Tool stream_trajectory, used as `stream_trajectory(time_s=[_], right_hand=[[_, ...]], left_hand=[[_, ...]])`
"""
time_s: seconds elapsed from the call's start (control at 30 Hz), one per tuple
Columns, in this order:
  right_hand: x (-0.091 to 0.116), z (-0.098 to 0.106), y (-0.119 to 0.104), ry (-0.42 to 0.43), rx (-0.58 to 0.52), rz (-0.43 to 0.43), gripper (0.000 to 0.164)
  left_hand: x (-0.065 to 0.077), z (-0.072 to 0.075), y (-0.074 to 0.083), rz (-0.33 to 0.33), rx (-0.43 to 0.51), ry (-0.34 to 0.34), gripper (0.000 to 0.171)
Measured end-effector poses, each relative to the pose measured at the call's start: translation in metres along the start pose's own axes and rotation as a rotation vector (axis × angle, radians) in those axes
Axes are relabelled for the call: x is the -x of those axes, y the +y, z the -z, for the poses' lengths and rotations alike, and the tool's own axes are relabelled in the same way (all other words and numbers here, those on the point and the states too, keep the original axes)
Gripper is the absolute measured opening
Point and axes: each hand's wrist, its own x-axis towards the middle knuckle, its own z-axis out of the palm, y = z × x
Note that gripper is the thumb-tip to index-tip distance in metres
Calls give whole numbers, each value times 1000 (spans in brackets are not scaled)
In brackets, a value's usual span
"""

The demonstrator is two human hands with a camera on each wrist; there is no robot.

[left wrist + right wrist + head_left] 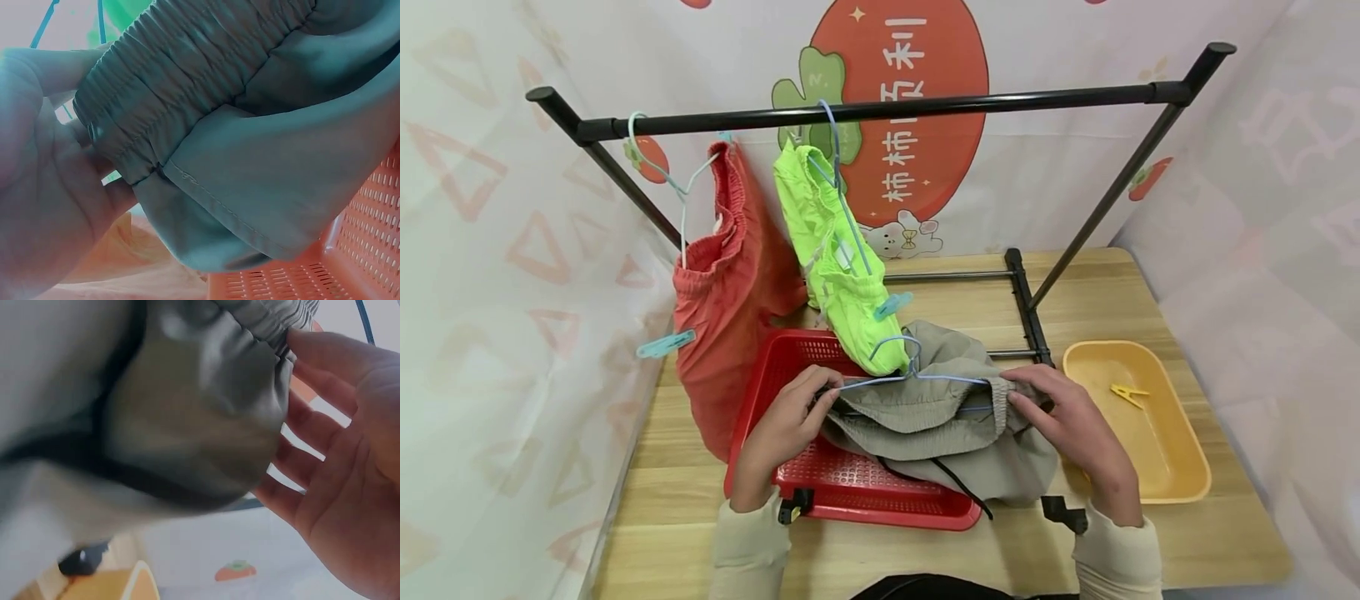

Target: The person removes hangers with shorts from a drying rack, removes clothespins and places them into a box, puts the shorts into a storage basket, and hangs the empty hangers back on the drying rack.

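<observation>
Grey pants (pixel 917 417) with a gathered elastic waistband and a black drawstring hang over the red basket, with a blue hanger (pixel 951 379) across the waist opening. My left hand (pixel 786 421) pinches the waistband at the left end of the hanger. At the other end, my right hand (pixel 1075 417) grips the waistband between thumb and fingers. The left wrist view shows the ribbed waistband (pixel 162 87) close up beside the palm. In the right wrist view, my thumb and fingers hold the edge of the grey cloth (pixel 231 394). The pant legs are partly hidden under folds.
A black rack (pixel 940 104) stands behind, carrying red shorts (pixel 730 300) and neon green shorts (pixel 842 258) on hangers, with blue clothespins clipped on. Below is the red basket (pixel 895 508). To the right, a yellow tray (pixel 1172 450) holds a yellow clothespin (pixel 1127 393).
</observation>
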Motion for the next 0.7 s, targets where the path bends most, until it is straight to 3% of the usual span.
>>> stream_trajectory(time_s=[0.23, 0.5, 0.7], right_hand=[[-3, -5, 3, 18, 2, 2, 28], [2, 0, 8, 54, 41, 30, 31], [5, 3, 10, 60, 78, 19, 31]], left_hand=[[2, 1, -2, 34, 20, -57, 8], [11, 5, -6, 74, 80, -81, 5], [18, 10, -9, 76, 119, -60, 3]])
